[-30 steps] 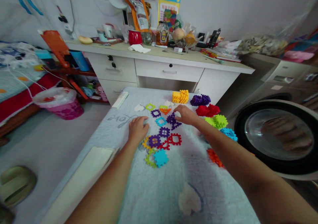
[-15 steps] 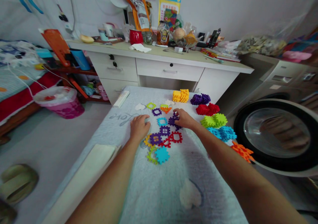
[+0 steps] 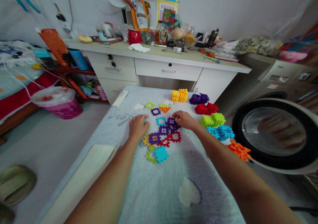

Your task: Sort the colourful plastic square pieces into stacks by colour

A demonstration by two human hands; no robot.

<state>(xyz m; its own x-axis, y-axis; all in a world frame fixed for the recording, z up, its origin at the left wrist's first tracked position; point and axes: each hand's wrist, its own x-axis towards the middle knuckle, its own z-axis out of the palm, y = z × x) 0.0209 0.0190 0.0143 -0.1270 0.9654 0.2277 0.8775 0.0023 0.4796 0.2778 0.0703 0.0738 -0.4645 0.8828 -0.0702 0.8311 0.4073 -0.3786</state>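
Flat plastic building tiles in several colours lie joined in a cluster (image 3: 161, 141) on a pale blue cloth-covered surface (image 3: 159, 184). My left hand (image 3: 137, 128) rests knuckles-up on the cloth at the cluster's left edge, fingers curled, with nothing visible in it. My right hand (image 3: 184, 120) pinches a dark purple tile (image 3: 172, 122) at the cluster's upper right. Loose tiles, a blue one (image 3: 160, 121), a purple one (image 3: 155, 111), an orange one (image 3: 164, 109) and a green one (image 3: 150, 105), lie just beyond the hands.
Stacks of tiles line the right edge: yellow (image 3: 180, 95), purple (image 3: 199, 99), red (image 3: 206, 109), green (image 3: 212, 120), blue (image 3: 220, 132), orange (image 3: 238, 150). A cluttered white desk (image 3: 159, 65) stands behind, a washing machine door (image 3: 274, 134) at right, a pink bin (image 3: 57, 102) at left.
My right hand has drawn slightly back toward the cluster with the purple tile. The view shifted a little; my left hand has stayed in place.
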